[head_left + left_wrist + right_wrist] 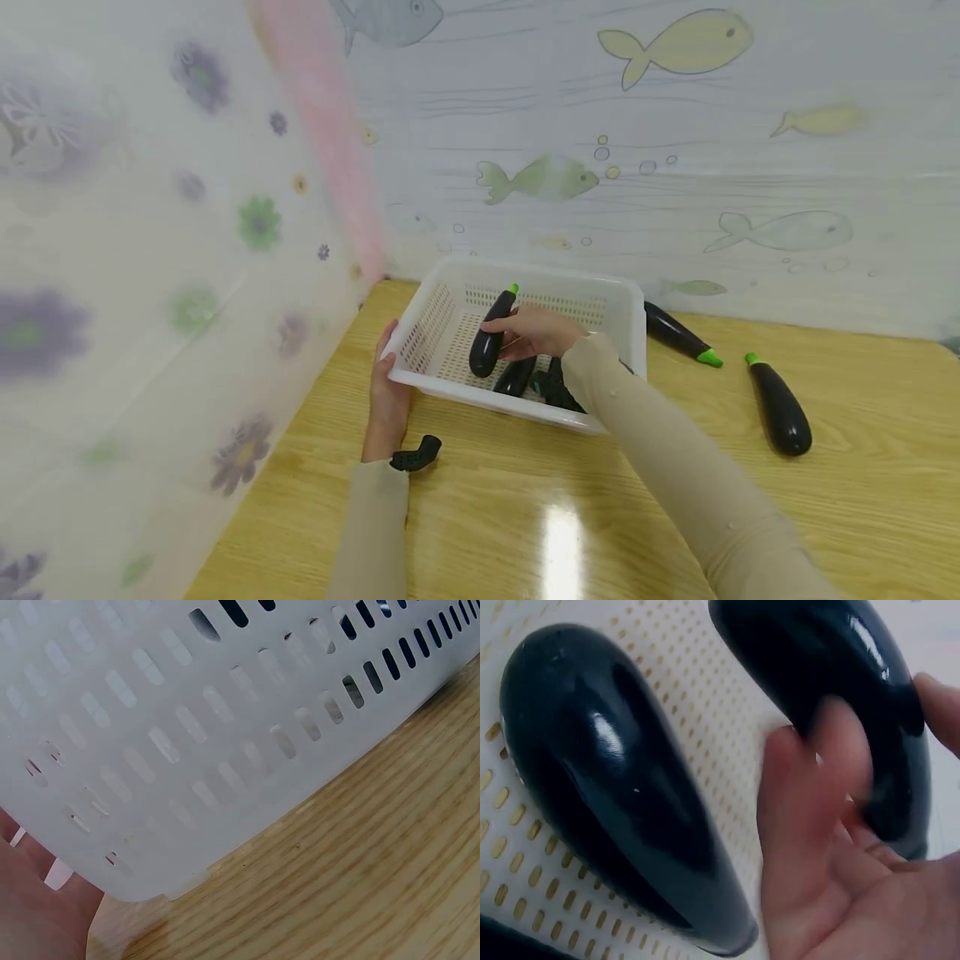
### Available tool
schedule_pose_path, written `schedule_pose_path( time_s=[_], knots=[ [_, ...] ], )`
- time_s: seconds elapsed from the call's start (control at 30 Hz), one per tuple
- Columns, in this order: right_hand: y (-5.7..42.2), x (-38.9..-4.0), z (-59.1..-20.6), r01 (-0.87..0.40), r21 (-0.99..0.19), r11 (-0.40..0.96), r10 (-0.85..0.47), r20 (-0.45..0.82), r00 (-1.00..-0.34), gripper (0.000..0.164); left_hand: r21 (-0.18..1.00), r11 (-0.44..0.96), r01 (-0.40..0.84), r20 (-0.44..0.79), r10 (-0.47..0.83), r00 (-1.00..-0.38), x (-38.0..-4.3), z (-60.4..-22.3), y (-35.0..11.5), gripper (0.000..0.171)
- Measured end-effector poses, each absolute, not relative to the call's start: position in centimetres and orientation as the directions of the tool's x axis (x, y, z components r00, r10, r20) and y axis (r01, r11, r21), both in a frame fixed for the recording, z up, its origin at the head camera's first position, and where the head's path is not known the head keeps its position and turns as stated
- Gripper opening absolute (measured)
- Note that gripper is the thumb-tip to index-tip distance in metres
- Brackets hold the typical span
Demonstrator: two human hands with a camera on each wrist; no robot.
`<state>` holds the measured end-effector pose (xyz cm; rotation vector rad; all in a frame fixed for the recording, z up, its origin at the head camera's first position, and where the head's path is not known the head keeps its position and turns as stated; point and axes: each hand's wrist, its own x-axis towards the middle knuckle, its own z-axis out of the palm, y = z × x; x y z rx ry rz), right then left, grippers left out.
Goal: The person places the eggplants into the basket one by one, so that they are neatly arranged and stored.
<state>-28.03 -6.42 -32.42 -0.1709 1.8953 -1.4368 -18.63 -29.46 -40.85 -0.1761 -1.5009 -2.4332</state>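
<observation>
A white perforated plastic basket [465, 400] sits on the wooden table. My left hand [388, 404] holds it at the near left corner, thumb at the rim and palm along the outer wall. Inside it, my right hand [546, 332] grips a dark purple eggplant [487, 346] with a bright green stem, thumb on one side and fingers on the other. In the right wrist view this eggplant [832, 652] is tilted above the basket floor. Another eggplant [607, 765] lies on the slotted floor, partly hidden by the right hand and arm in the head view.
To the right of the basket lie two more eggplants, one [678, 332] against its far right side and one [780, 408] farther right on the table [480, 517]. Patterned sheets with fish [693, 42] and flowers [258, 223] hang behind and left.
</observation>
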Motion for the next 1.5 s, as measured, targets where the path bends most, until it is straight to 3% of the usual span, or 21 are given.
schedule_pose_path(
  time_s=[0.13, 0.33, 0.63, 0.7, 0.8, 0.93, 1.07, 1.2, 1.27, 1.43, 1.5],
  knots=[
    [-6.6, -28.0, -32.9, 0.242, -0.824, 0.513, -0.478, -0.508, -0.716, 0.026, 0.854, -0.421, 0.306, 0.26, -0.165, -0.951, -18.7, -40.9, -29.2, 0.054],
    [-6.5, -28.1, -33.3, 0.083, -0.714, 0.696, -0.422, -0.5, -0.756, 0.039, 0.852, -0.417, 0.317, 0.272, -0.165, -0.948, -18.6, -41.0, -28.9, 0.054],
    [-6.3, -27.8, -33.4, -0.082, -0.587, 0.805, -0.406, -0.446, -0.797, 0.048, 0.849, -0.423, 0.316, 0.274, -0.158, -0.949, -18.6, -40.9, -28.9, 0.055],
    [-6.4, -27.6, -33.5, -0.096, -0.578, 0.81, -0.408, -0.439, -0.801, 0.047, 0.854, -0.417, 0.312, 0.27, -0.157, -0.95, -18.5, -40.9, -29.0, 0.056],
    [-6.5, -27.3, -33.3, -0.116, -0.586, 0.802, -0.428, -0.429, -0.796, 0.029, 0.861, -0.402, 0.311, 0.265, -0.166, -0.95, -18.5, -40.9, -29.1, 0.055],
    [-6.6, -26.9, -32.9, -0.139, -0.594, 0.792, -0.453, -0.419, -0.787, 0.067, 0.858, -0.409, 0.312, 0.266, -0.166, -0.95, -18.6, -40.8, -29.1, 0.053],
    [-6.8, -26.7, -32.6, -0.266, -0.514, 0.816, -0.49, -0.37, -0.789, 0.033, 0.849, -0.424, 0.316, 0.274, -0.157, -0.949, -18.7, -40.7, -29.1, 0.053],
    [-7.1, -26.6, -32.6, -0.385, -0.458, 0.801, -0.551, -0.315, -0.773, 0.017, 0.856, -0.403, 0.325, 0.28, -0.166, -0.945, -18.6, -40.6, -29.2, 0.054],
    [-7.2, -26.6, -32.9, -0.414, -0.444, 0.794, -0.568, -0.303, -0.765, 0.016, 0.861, -0.392, 0.322, 0.279, -0.165, -0.946, -18.6, -40.6, -29.3, 0.054],
    [-7.6, -26.7, -33.5, -0.443, -0.413, 0.796, -0.576, -0.291, -0.764, 0.035, 0.865, -0.394, 0.31, 0.269, -0.158, -0.95, -18.5, -40.8, -29.4, 0.056],
    [-7.6, -26.7, -33.4, -0.451, -0.41, 0.793, -0.581, -0.285, -0.763, 0.033, 0.865, -0.396, 0.308, 0.266, -0.157, -0.951, -18.5, -40.8, -29.4, 0.057]
  ],
)
